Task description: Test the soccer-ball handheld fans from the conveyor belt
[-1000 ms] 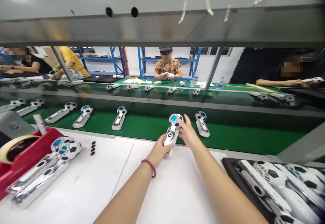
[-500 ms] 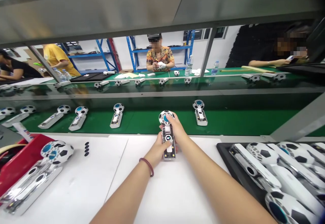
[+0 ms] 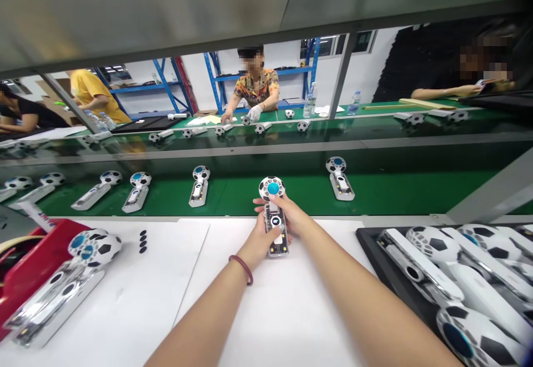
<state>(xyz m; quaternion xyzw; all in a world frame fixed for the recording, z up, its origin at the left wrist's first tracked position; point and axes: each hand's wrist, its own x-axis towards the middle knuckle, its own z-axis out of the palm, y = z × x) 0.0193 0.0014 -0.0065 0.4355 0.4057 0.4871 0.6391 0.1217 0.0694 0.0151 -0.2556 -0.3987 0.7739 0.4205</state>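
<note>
A device with a football-patterned round head (image 3: 272, 188) and a clear body is held upright over the white work surface (image 3: 233, 300), at its far edge. My left hand (image 3: 265, 235) grips the body from the left, its thumb across the front below a small lit round display. From the right, my right hand (image 3: 288, 216) is closed around the device's neck, with the thumb just under the blue disc on the head. Fingers of both hands are partly hidden behind the device.
Similar devices (image 3: 200, 186) lie on the green belt (image 3: 233, 189) beyond. A black tray (image 3: 370, 256) of devices stands at right; a red bin (image 3: 50, 256), two devices and black ovals (image 3: 143, 242) are at left. A person (image 3: 254, 86) sits opposite. An overhead shelf (image 3: 166, 17) spans the top.
My right thumb has slid down from the blue disc to the neck. Devices on the belt have shifted right. The person opposite has lowered and spread both hands to the table.
</note>
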